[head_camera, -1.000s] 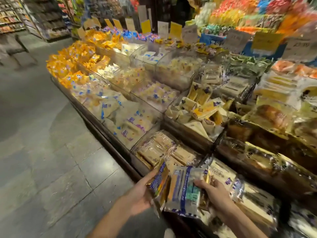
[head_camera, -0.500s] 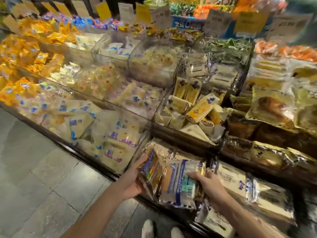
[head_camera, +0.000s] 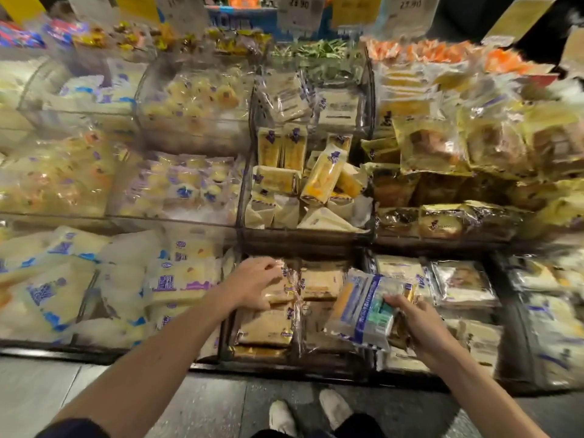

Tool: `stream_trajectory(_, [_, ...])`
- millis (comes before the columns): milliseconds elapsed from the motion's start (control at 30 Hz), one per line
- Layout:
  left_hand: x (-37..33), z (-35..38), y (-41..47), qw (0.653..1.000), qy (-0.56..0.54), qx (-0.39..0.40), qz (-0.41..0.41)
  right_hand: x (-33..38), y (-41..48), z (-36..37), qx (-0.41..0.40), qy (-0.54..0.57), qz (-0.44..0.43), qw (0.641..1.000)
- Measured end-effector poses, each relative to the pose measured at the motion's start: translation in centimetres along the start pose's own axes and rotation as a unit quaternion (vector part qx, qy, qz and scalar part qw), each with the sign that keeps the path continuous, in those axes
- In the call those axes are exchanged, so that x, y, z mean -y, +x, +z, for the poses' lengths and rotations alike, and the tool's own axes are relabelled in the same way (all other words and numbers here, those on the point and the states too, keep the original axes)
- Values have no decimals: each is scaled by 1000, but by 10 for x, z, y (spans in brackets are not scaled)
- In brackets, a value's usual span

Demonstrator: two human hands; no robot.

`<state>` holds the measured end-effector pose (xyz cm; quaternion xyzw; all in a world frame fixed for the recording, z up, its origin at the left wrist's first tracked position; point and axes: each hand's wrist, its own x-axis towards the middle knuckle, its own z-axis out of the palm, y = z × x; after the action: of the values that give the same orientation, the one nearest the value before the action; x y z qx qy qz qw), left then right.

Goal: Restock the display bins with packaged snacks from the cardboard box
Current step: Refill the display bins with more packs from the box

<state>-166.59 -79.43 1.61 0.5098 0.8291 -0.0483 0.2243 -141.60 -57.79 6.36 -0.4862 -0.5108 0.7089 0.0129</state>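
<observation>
My left hand (head_camera: 257, 284) lies inside the front middle display bin (head_camera: 232, 338), with its fingers curled over a brown snack packet (head_camera: 286, 287) on top of the stack there. My right hand (head_camera: 417, 324) grips a bundle of clear snack packets (head_camera: 363, 311) with blue and green print, held just above the right side of that same bin. More brown packets (head_camera: 265, 327) fill the bin beneath both hands. The cardboard box is out of view.
Clear-walled bins of wrapped cakes and breads surround the spot: pale blue-printed packets (head_camera: 177, 279) to the left, yellow packets (head_camera: 319, 175) in the bin behind, flat packets (head_camera: 458, 282) to the right. Price cards (head_camera: 300, 11) stand at the back. My shoes (head_camera: 309, 412) are on the grey tiled floor.
My left hand has carried its packet forward and down into the front middle bin. My right hand with the bundle has shifted right. The camera has swung to face the bins squarely.
</observation>
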Motion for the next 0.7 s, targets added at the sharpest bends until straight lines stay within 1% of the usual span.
stream_trajectory(67, [10,3,10,998,56,-9,37,-3,-5,0,-13,4,0,1000])
stream_trajectory(167, [19,4,19,994,91,-27,61,-8,-10,1,-25,4,0,1000])
stream_trajectory(267, [25,4,23,995,74,-16,58,-12,-10,5,-41,21,-5,999])
stream_trajectory(367, [29,6,25,998,33,2,51,-13,-10,12,-34,25,-9,999])
stream_trajectory(500, [16,-8,22,998,28,39,45,-15,-13,20,-20,24,-14,999])
stream_trajectory(533, [8,-16,19,999,-15,32,39,-15,-14,22,-17,29,-17,999])
stream_trajectory(567, [-2,-22,16,995,-92,10,26,-14,-16,24,-13,35,-22,999])
stream_trajectory(600, [-14,-27,10,981,-191,-16,5,-13,-17,27,-7,41,-26,999])
stream_trajectory(633, [-26,-32,4,957,-288,-32,-10,-11,-18,30,-2,49,-31,998])
stream_trajectory(667, [-38,-36,-2,931,-363,-25,-15,-9,-19,32,3,56,-35,998])
stream_trajectory(700, [-49,-39,-9,908,-418,0,-13,-7,-21,36,12,63,-41,997])
